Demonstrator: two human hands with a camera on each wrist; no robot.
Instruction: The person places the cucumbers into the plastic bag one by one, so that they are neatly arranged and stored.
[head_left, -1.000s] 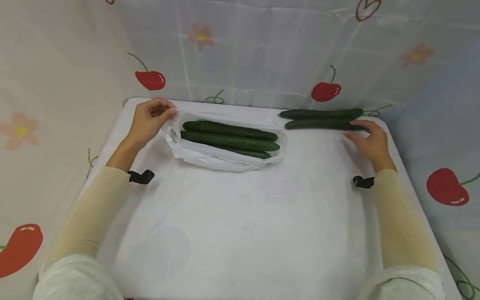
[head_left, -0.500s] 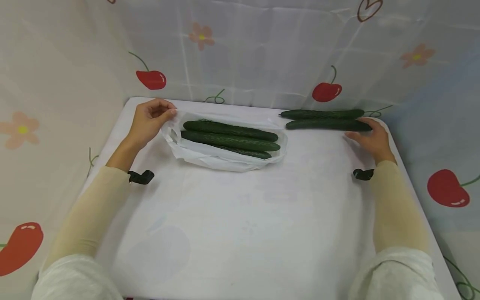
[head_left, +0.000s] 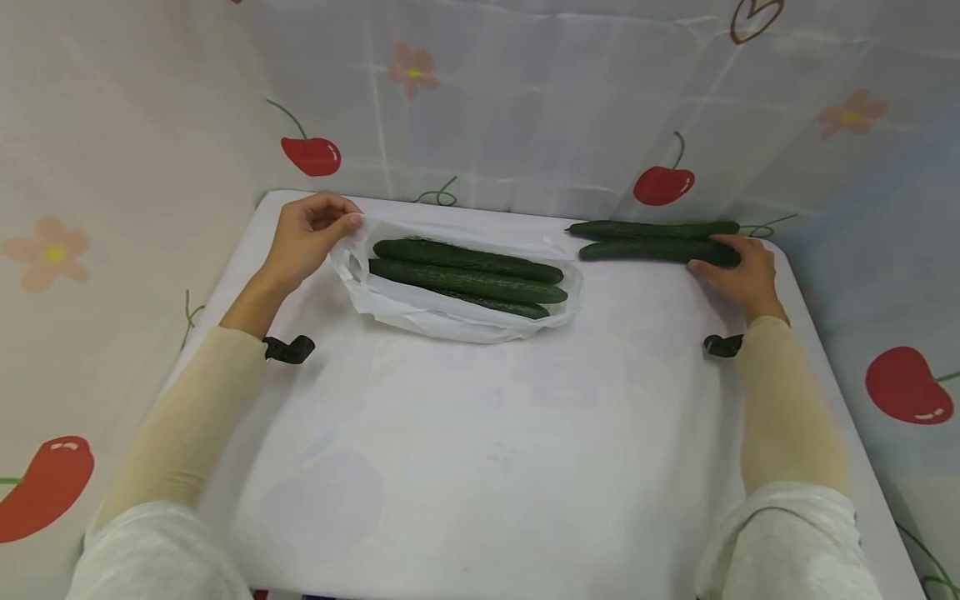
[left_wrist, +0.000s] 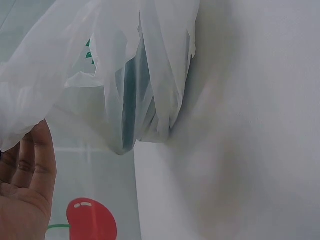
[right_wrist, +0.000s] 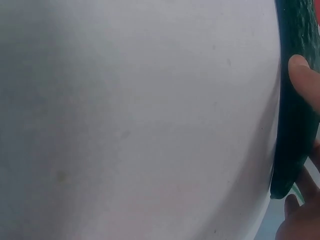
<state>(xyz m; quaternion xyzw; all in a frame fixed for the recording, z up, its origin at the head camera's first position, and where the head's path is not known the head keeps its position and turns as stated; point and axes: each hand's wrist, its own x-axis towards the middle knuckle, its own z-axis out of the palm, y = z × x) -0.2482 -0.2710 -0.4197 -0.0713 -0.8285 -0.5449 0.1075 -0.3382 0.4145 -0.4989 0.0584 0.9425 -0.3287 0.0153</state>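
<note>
My left hand (head_left: 311, 237) pinches the upper left edge of a white plastic bag (head_left: 450, 327), holding its mouth up. Inside the bag lie three dark green cucumbers (head_left: 480, 281) side by side. In the left wrist view the thin bag (left_wrist: 165, 60) hangs in folds from the fingers. At the back right my right hand (head_left: 746, 271) grips the right end of another cucumber (head_left: 645, 249), thumb on the near side and fingers behind. The right wrist view shows the thumb pressed on this cucumber (right_wrist: 295, 120). One more cucumber (head_left: 652, 228) lies just behind it.
A white-covered table (head_left: 480, 467) carries everything. Behind it hangs a pale curtain (head_left: 510, 108) printed with cherries and flowers, close to the table's back edge. Similar sheets stand at left and right. Each wrist wears a small black camera mount (head_left: 289, 350).
My right hand has moved slightly forward and closed its fingers round the end of the front loose cucumber. The left hand keeps its hold on the bag. The head view has shifted slightly.
</note>
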